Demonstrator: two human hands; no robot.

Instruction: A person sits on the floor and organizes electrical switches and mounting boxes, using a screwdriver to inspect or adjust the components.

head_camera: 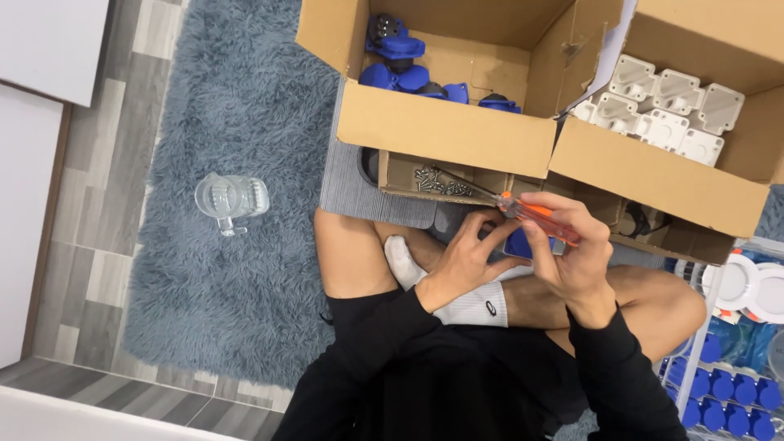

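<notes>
A person sits cross-legged on a grey shaggy rug (pixel 237 122). The right hand (pixel 572 253) is clamped around an orange-handled screwdriver (pixel 535 216), its shaft pointing far-left toward a small tray of screws (pixel 437 181). The left hand (pixel 465 257), fingers closed, holds a small blue part (pixel 518 244) just beside it. Cardboard boxes (pixel 445 126) stand beyond; a clear jug (pixel 231 198) sits left.

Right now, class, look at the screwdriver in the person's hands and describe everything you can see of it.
The screwdriver has a translucent orange handle and a thin, dark metal shaft. It lies tilted, the handle low to the right and the shaft running up and left, its tip reaching the pile of small silver screws in a shallow cardboard tray. The right hand grips the handle; the left hand has its fingertips near the handle's front end. Part of the handle is hidden by fingers.
</notes>
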